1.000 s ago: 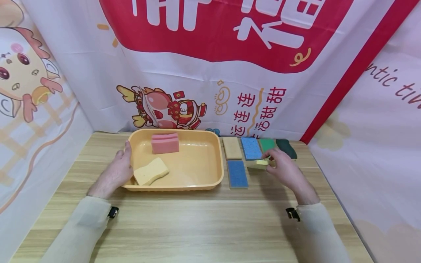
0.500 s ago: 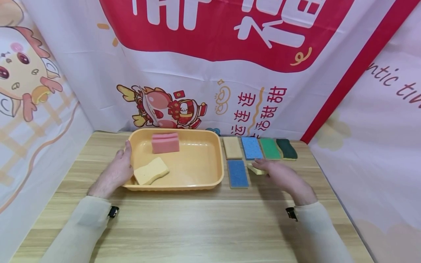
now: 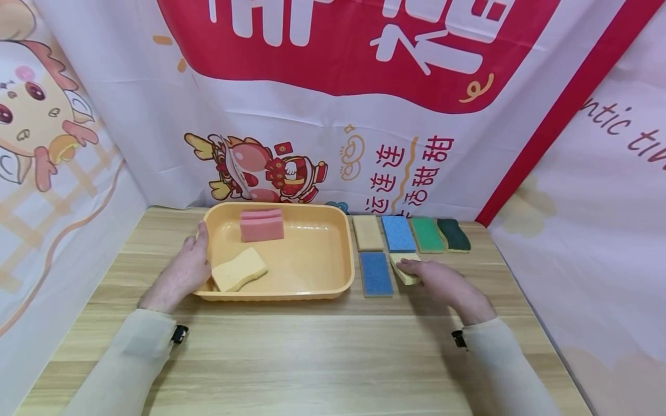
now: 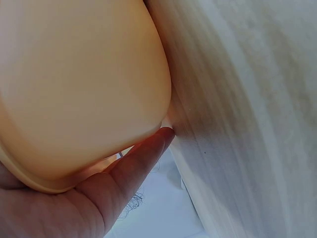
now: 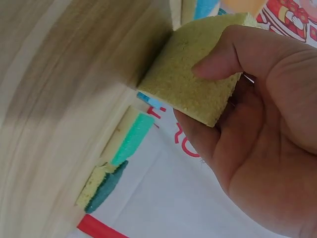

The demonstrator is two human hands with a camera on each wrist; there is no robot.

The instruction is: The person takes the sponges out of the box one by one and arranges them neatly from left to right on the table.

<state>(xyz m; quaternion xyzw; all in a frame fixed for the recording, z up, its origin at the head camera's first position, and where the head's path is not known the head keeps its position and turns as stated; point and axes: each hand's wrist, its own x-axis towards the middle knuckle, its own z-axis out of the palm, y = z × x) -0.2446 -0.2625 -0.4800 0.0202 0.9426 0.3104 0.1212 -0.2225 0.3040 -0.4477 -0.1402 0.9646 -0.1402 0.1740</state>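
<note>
My left hand (image 3: 186, 267) grips the left side of a yellow-orange plastic tray (image 3: 304, 254); in the left wrist view a finger lies along the tray's outer wall beneath the rim. At the right, my right hand (image 3: 442, 282) pinches a pale yellow sponge (image 3: 401, 276). The right wrist view shows the thumb across the face of this sponge (image 5: 193, 94), its far edge down at the tabletop and its near end tilted up. Just left of it lies a dark blue sponge (image 3: 377, 274), and behind it a light blue sponge (image 3: 398, 234).
Inside the tray are a pink sponge piece (image 3: 262, 227) and a cream wavy-edged sponge (image 3: 239, 270). A beige sponge (image 3: 367, 233), a green sponge (image 3: 428, 235) and a dark green scouring sponge (image 3: 454, 236) complete the back row. A printed cloth (image 3: 333, 156) hangs behind the wooden table (image 3: 312, 352).
My right hand has come down and toward me with the yellow sponge, uncovering the green sponge and bringing the yellow one beside the dark blue sponge. My left hand stays on the tray.
</note>
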